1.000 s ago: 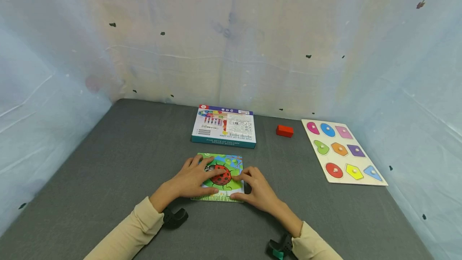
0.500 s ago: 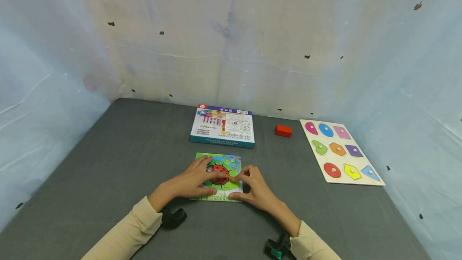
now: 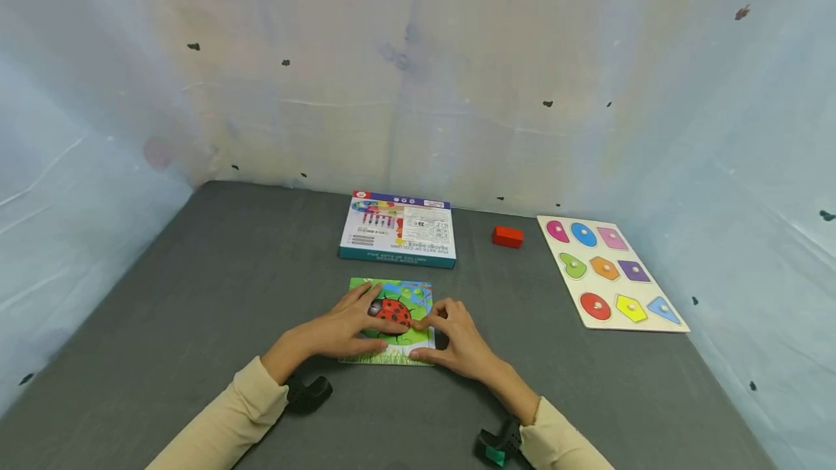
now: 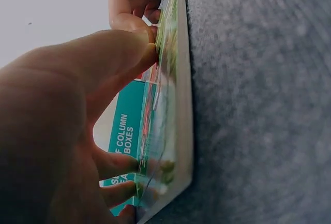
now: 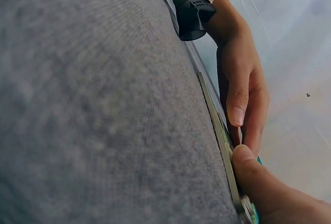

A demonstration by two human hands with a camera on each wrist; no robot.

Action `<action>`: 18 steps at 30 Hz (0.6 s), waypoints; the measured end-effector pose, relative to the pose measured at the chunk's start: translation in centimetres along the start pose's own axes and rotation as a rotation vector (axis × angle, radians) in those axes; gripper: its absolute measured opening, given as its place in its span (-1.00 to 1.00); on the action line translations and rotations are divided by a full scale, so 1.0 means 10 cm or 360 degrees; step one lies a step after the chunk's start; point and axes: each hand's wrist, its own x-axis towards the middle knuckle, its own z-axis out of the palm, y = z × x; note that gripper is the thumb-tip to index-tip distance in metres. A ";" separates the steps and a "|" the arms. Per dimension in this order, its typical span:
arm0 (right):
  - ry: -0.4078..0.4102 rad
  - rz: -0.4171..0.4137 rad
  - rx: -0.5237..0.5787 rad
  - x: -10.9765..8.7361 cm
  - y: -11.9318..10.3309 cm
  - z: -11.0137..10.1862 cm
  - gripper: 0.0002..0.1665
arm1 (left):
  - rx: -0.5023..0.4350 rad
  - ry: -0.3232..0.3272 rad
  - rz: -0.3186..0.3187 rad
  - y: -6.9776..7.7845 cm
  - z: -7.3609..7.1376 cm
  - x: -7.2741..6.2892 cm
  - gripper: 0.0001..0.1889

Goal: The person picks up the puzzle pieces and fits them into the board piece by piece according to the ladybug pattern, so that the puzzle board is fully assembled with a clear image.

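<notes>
A ladybug picture puzzle [image 3: 419,297] on a flat board lies on the grey table in front of me. My left hand [image 3: 334,332] spreads over its left half, fingers extended onto the picture and thumb along the lower part. My right hand [image 3: 465,345] touches the puzzle's right side with bent index finger and thumb, their tips apart. From the left wrist view, the puzzle's pale board edge [image 4: 184,105] lies flat on the cloth. The right wrist view shows the right thumb [image 5: 248,168] on the board near its edge. The fingers hide part of the picture.
Behind the puzzle lies a flat white and teal bead box [image 3: 397,232]. A red block [image 3: 507,236] sits to its right. Farther right is a pale board with several coloured knobbed shapes [image 3: 610,274]. A light sheet [image 3: 392,78] stands around the table's back and sides.
The whole head view shifts slightly to the left. Both hands keep nearly the same places on the puzzle, with the left fingers drawn slightly back from the ladybug.
</notes>
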 end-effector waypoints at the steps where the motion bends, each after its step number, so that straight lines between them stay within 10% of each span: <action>1: -0.0009 0.0009 0.0011 0.00 0.00 0.01 -0.52 | 0.0001 -0.0003 -0.0013 0.00 0.00 0.00 -0.59; 18: -0.0064 0.0022 0.0060 -0.02 0.06 0.01 -0.61 | 0.0063 0.0026 0.0073 0.02 0.00 0.04 -0.59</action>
